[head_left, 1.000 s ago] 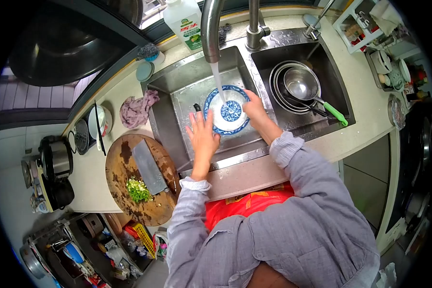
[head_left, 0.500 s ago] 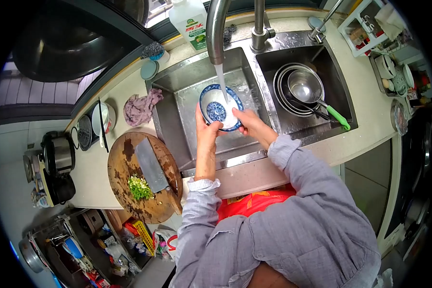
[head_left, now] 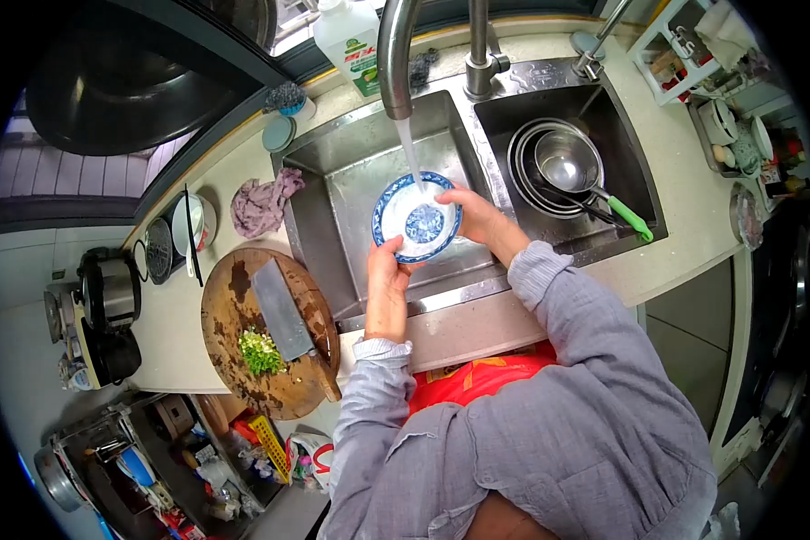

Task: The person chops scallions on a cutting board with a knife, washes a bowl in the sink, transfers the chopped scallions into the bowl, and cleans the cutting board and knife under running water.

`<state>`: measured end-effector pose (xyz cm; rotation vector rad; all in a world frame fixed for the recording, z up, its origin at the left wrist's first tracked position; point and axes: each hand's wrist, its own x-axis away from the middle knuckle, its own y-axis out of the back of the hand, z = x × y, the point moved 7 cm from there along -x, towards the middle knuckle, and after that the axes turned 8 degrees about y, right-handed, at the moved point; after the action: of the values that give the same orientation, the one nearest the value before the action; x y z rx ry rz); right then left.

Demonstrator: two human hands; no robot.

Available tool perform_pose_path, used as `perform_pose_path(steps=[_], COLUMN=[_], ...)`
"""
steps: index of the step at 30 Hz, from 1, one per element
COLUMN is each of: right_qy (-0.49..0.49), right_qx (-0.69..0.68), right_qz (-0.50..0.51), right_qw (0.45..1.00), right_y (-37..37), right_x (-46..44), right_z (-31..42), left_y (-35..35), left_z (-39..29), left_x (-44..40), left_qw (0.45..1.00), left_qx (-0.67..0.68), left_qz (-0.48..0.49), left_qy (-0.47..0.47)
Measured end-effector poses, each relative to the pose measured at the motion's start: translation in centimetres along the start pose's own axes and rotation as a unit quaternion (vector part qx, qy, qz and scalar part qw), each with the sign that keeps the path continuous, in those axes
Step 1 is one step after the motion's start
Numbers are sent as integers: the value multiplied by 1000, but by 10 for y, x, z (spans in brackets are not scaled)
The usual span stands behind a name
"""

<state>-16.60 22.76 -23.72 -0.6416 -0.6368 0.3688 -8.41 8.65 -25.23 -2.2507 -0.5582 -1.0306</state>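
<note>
A blue-and-white bowl (head_left: 424, 222) is held over the left sink basin (head_left: 351, 229), its inside turned up toward me. Water from the curved faucet (head_left: 397, 67) runs into it near the far rim. My left hand (head_left: 388, 286) grips the near left rim, with the thumb over the edge. On the right side, my right hand (head_left: 479, 219) has its thumb on the rim and its other fingers hidden beneath the bowl.
Left of the sink, a round wooden board (head_left: 228, 310) carries a cleaver (head_left: 282, 309) and chopped green onion (head_left: 260, 352). A crumpled cloth (head_left: 265, 203) lies nearby. Nested pots and a green-handled ladle (head_left: 571, 164) sit in the right basin (head_left: 621, 135). A white bottle (head_left: 347, 45) stands behind.
The bowl has turned in my hands and faces up more openly. My right hand has moved up along its right rim, while my left hand has shifted slightly down.
</note>
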Motion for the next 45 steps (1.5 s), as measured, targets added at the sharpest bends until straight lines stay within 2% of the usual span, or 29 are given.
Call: perform_pose_path(steps=[2, 7, 9, 12, 15, 17, 18, 19, 21, 23, 24, 27, 28, 31, 32, 35, 36, 39, 40, 43, 45], right_qy=[-33, 22, 46, 97, 51, 91, 119, 146, 193, 257, 243, 309, 331, 404, 386, 375, 392, 416, 418, 376, 309], right_qx=[66, 230, 259, 221, 130, 89, 76, 62, 109, 139, 151, 196, 239, 346, 354, 397, 398, 391, 403, 309, 244], right_qz=[-6, -68, -81, -92, -109, -141, -149, -157, -195, -197, -199, -214, -232, -142, -121, -141, -148, -169, -186, -198, -193], right_qw=[997, 971, 961, 966, 984, 982, 979, 975, 955, 936, 937, 906, 883, 835, 843, 826, 816, 803, 793, 851, 899], right_y=[0, 5, 4, 14, 29, 16, 13, 11, 14, 13, -1, -3, -8, -31, -37, -30, -31, -25, -24, -15, 6], right_x=[7, 12, 17, 12, 4, 15, 17, 18, 17, 19, 33, 40, 45, 52, 56, 49, 49, 45, 46, 39, 20], right_z=[3, 14, 20, 23, 10, 14, 14, 13, 12, 17, 24, 18, 21, 34, 35, 34, 34, 32, 33, 23, 5], left_y=[4, 12, 10, -2, -22, -44, -48, -47, -61, -58, -58, -42, -33, -7, -8, -12, -19, -19, -21, -39, -32], left_z=[7, 20, 13, 6, -2, -6, -3, 8, 28, 32, 34, 20, 20, 24, 25, 30, 39, 60, 58, 40, 26], left_x=[-6, -26, -33, -31, -27, -7, -1, 0, 17, 15, 12, -13, -23, -55, -59, -53, -53, -47, -44, -9, -3], left_qw=[1000, 998, 998, 993, 971, 953, 959, 967, 978, 978, 978, 992, 994, 993, 993, 991, 977, 955, 954, 960, 974], left_qx=[-25, 43, 30, 77, 175, 239, 237, 238, 160, 174, 180, 88, 84, 107, 99, 129, 201, 275, 279, 247, 195], left_qz=[-14, -23, 23, 80, 159, 183, 136, 74, 9, 7, 9, 52, 28, -10, 35, 13, 38, 18, 65, 130, 117], left_qy=[1, -28, -52, -47, -34, -39, -71, -50, -132, -117, -108, -74, -63, -52, -61, 11, 55, 113, 86, 37, -21])
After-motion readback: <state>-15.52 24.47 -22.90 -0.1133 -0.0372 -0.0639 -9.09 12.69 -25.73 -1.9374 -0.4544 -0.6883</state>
